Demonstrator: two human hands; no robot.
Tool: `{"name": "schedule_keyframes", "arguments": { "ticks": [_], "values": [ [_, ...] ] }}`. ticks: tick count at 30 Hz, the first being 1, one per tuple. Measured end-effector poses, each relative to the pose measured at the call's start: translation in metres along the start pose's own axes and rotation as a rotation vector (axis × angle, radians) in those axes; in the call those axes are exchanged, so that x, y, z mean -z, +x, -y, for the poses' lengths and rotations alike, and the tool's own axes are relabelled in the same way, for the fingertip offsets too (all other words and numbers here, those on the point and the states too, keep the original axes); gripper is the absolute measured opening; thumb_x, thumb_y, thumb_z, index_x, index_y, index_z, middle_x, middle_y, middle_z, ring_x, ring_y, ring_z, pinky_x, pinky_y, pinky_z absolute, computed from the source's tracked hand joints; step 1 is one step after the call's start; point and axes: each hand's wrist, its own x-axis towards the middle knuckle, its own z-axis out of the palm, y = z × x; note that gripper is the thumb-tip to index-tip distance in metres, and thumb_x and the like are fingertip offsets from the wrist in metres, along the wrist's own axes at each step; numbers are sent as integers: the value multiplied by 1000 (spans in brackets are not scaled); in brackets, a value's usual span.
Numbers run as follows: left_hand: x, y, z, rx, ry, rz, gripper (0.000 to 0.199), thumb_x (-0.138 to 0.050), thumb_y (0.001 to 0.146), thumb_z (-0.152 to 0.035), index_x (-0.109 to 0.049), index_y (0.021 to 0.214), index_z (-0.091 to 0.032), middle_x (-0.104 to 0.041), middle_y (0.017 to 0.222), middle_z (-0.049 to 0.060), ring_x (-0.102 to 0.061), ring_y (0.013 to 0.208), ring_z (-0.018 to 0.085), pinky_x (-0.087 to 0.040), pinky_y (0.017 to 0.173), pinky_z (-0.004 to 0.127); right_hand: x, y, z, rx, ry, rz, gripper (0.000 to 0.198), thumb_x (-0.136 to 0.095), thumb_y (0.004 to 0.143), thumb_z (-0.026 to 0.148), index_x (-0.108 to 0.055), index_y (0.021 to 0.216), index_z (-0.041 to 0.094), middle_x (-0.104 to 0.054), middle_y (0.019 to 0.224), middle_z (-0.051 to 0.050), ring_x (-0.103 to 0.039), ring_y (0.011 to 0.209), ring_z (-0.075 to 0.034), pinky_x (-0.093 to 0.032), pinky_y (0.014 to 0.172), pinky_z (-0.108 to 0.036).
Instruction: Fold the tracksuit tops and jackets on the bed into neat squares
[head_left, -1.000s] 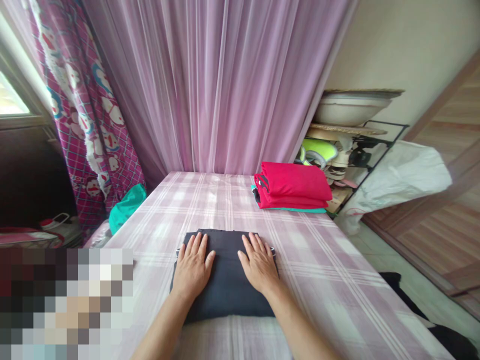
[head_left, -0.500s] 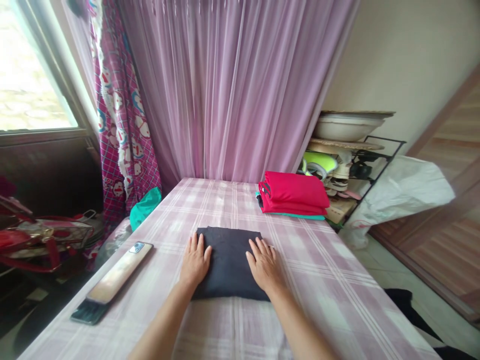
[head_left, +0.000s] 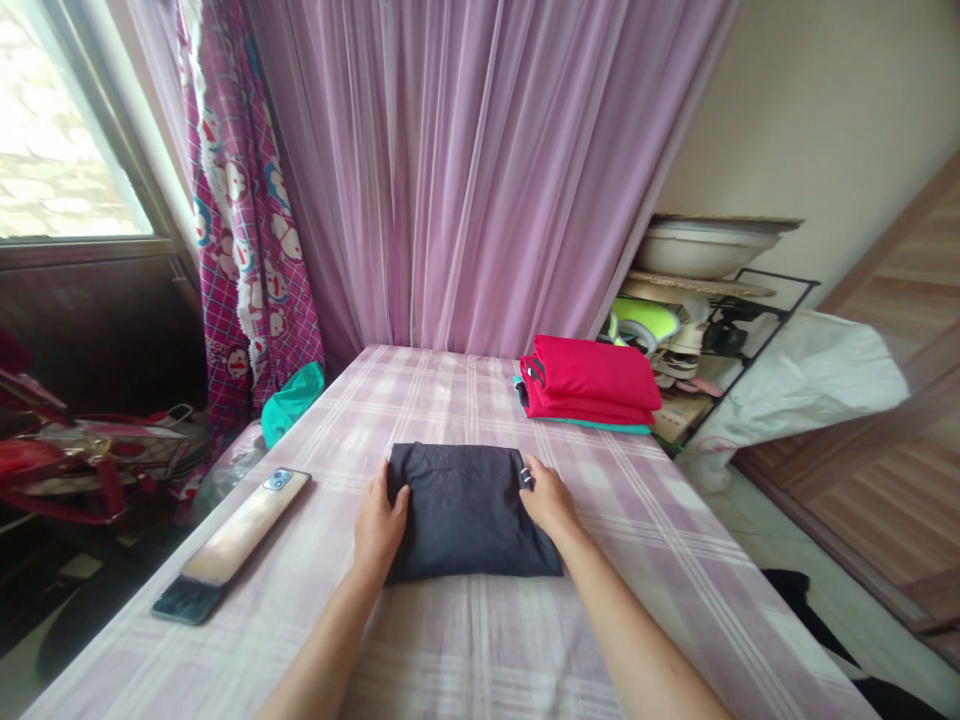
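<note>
A folded dark navy garment (head_left: pixel 465 515) lies flat on the checked tablecloth (head_left: pixel 465 650) in front of me. At its left edge is my left hand (head_left: pixel 381 520), thumb on top and fingers along the side, closed on the cloth. My right hand (head_left: pixel 549 498) grips the right edge, its fingers curled around the fold and a ring showing on one of them. The undersides of both hands' fingers are hidden. The garment's lower right corner sticks out beside my right wrist.
A stack of folded red clothes (head_left: pixel 592 380) sits at the table's back right. Phones, one on another (head_left: pixel 244 530), lie along the left edge. Beyond the table are a purple curtain (head_left: pixel 450 180), a teal bag (head_left: pixel 292 405) and a rack with basins (head_left: pixel 705 250).
Both hands have shifted from lying flat on top of the garment to its side edges and closed on them. The view has tilted slightly.
</note>
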Motion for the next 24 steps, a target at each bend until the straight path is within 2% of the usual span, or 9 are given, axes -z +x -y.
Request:
{"name": "schedule_keyframes", "arguments": {
  "ticks": [3,5,8,10,12,15,17,20,24],
  "values": [
    [-2,-18,3,62,-130,-115,61,-51,86,-36,-42,143,-15,-55,141,15,-52,131,25,-42,109,40,6,24,23,142,-61,-51,58,-48,83,5,-56,137,26,-67,115,-9,-65,101,-19,-47,88,-26],
    [1,-32,1,119,-193,-139,68,-53,84,-39,-38,146,-15,-54,141,16,-56,126,25,-48,101,39,13,42,41,251,-64,-98,57,-44,85,3,-57,136,24,-66,119,-9,-63,106,-18,-46,92,-26],
    [18,-46,-6,150,-240,-1,74,-54,83,-47,-34,149,-19,-62,131,13,-69,99,21,-55,79,34,25,63,67,356,-38,-149,53,-41,87,3,-59,134,19,-63,127,-11,-60,112,-18,-43,97,-25],
    [38,-43,-10,171,-164,145,61,-49,86,-50,-46,141,-23,-72,109,7,-71,81,19,-54,71,31,30,65,82,385,-16,-149,50,-43,87,6,-61,132,19,-62,129,-10,-59,114,-18,-42,100,-25],
    [58,-30,-11,209,-1,212,46,-43,90,-51,-61,122,-24,-75,90,3,-70,79,20,-51,71,31,28,56,91,412,7,-112,46,-45,89,12,-63,130,21,-63,128,-8,-60,113,-18,-43,99,-25],
    [72,-2,-10,183,187,179,40,-42,91,-51,-68,107,-24,-74,103,6,-69,89,22,-49,75,31,16,26,91,441,28,-31,40,-46,91,18,-68,123,24,-66,125,-5,-62,111,-18,-45,96,-25],
    [69,14,-9,111,207,230,40,-43,91,-50,-69,106,-22,-73,112,8,-69,94,21,-49,79,31,7,4,85,453,36,6,37,-46,91,19,-70,119,25,-67,123,-5,-63,110,-18,-46,96,-26],
    [58,26,-14,3,238,338,37,-47,90,-47,-71,102,-20,-74,108,9,-67,98,23,-48,85,31,0,-18,74,449,72,5,35,-46,91,20,-72,115,24,-70,120,-6,-64,110,-18,-46,96,-27],
    [57,23,-34,-15,248,323,29,-53,88,-41,-69,99,-20,-74,102,8,-67,91,22,-47,80,30,8,-23,70,338,207,21,35,-46,94,30,-70,118,20,-74,110,-8,-69,99,-20,-50,89,-28]
  ]
}}
